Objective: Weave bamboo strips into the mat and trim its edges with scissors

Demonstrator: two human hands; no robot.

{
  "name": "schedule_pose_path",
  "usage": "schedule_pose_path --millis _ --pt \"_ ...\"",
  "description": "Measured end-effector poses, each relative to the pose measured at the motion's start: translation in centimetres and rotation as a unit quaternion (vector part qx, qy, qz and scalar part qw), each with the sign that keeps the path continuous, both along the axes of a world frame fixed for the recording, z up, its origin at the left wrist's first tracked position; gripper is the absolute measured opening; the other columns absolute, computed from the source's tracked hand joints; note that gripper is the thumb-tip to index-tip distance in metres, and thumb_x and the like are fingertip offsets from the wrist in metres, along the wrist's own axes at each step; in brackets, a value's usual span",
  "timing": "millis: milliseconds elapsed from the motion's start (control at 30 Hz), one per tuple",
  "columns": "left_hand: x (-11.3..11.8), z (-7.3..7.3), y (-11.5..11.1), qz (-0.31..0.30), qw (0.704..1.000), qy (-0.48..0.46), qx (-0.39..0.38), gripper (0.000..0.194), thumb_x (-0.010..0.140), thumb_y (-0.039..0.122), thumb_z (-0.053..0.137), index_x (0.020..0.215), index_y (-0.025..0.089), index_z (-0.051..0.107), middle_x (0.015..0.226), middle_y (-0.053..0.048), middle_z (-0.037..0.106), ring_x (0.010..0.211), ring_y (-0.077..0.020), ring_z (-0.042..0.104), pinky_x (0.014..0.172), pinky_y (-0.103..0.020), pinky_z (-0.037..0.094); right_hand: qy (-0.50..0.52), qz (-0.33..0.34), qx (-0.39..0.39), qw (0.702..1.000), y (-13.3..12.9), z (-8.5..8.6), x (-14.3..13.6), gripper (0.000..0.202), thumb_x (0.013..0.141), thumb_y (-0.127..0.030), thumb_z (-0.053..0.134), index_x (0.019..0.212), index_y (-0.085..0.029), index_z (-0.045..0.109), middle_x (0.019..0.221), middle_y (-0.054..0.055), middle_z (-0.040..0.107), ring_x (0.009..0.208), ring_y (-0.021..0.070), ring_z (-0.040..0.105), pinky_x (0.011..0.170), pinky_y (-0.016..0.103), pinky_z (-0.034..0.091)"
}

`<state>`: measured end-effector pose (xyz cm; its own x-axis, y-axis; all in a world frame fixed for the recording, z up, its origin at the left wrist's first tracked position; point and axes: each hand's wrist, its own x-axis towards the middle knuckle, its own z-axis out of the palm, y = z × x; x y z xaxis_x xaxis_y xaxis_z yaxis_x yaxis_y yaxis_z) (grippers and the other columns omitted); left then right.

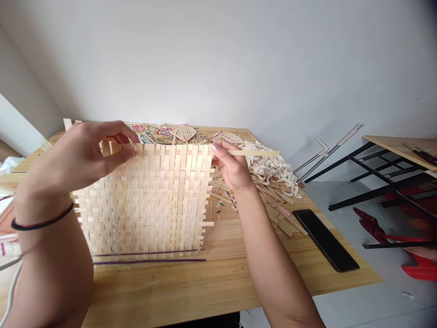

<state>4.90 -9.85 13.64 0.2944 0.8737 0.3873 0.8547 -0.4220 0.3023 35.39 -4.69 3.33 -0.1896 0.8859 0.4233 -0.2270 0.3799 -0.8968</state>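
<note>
A pale woven bamboo mat (157, 200) stands nearly upright above the table, its far edge raised. My left hand (99, 150) pinches the top edge near the left, thumb on the near face. At the top right corner, my right hand (230, 161) is closed with its thumb against the edge, gripping a flat bamboo strip (262, 153) that juts out to the right. Another strip end (208, 223) pokes from the mat's right side lower down. Two dark purple strips (153, 261) run along the bottom edge.
Behind the mat lie small colourful woven pieces (185, 132) and scissors (148, 137). White cord (273, 166) is heaped at the right, with loose bamboo strips (273, 200) below it. A black phone (326, 240) rests near the table's right edge. A black-framed table (382, 168) stands further right.
</note>
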Motion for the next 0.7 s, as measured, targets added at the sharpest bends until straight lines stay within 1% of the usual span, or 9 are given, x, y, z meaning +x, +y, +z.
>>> schedule_pose_path --millis 167,267,367,500,700 --pt "0.07 -0.13 -0.02 0.019 1.0 -0.007 -0.004 0.04 0.086 0.059 0.058 0.103 0.028 0.078 0.087 -0.003 0.077 0.075 -0.0224 0.067 0.072 -0.038 0.05 -0.003 0.003 0.002 1.0 0.13 -0.17 0.01 0.043 0.091 -0.056 0.078 0.072 -0.023 0.057 0.073 -0.002 0.046 0.067 0.0141 0.047 0.061 0.027 0.046" --pt "0.17 -0.21 -0.03 0.022 1.0 -0.016 0.001 0.036 0.085 0.059 0.06 0.1 0.031 0.077 0.085 -0.001 0.077 0.076 -0.023 0.068 0.071 -0.037 0.05 -0.01 0.0 0.001 1.0 0.15 -0.18 0.03 0.045 0.091 -0.058 0.078 0.073 -0.023 0.056 0.073 -0.002 0.046 0.068 0.0142 0.047 0.061 0.027 0.045" --pt "0.18 -0.23 0.0 0.022 1.0 -0.019 0.004 0.034 0.085 0.059 0.061 0.097 0.032 0.076 0.082 -0.001 0.076 0.072 -0.0227 0.067 0.067 -0.036 0.049 -0.018 -0.004 -0.003 1.0 0.1 -0.02 0.01 0.049 0.088 -0.062 0.079 0.072 -0.023 0.054 0.073 -0.002 0.045 0.067 0.0142 0.046 0.061 0.027 0.044" --pt "0.08 -0.23 0.03 0.016 1.0 -0.021 0.009 0.033 0.085 0.059 0.062 0.097 0.032 0.076 0.085 -0.001 0.078 0.072 -0.0225 0.068 0.067 -0.035 0.051 -0.021 -0.006 -0.007 1.0 0.02 0.22 -0.05 0.052 0.085 -0.064 0.08 0.071 -0.023 0.052 0.072 -0.002 0.043 0.067 0.0143 0.044 0.06 0.028 0.043" --pt "-0.1 -0.33 0.11 0.011 1.0 -0.018 0.007 0.031 0.085 0.056 0.063 0.099 0.032 0.077 0.081 -0.001 0.077 0.07 -0.0221 0.068 0.067 -0.034 0.053 -0.008 0.001 -0.008 1.0 0.08 0.07 -0.08 0.049 0.087 -0.06 0.08 0.071 -0.023 0.054 0.073 -0.002 0.043 0.067 0.0137 0.043 0.059 0.027 0.042"
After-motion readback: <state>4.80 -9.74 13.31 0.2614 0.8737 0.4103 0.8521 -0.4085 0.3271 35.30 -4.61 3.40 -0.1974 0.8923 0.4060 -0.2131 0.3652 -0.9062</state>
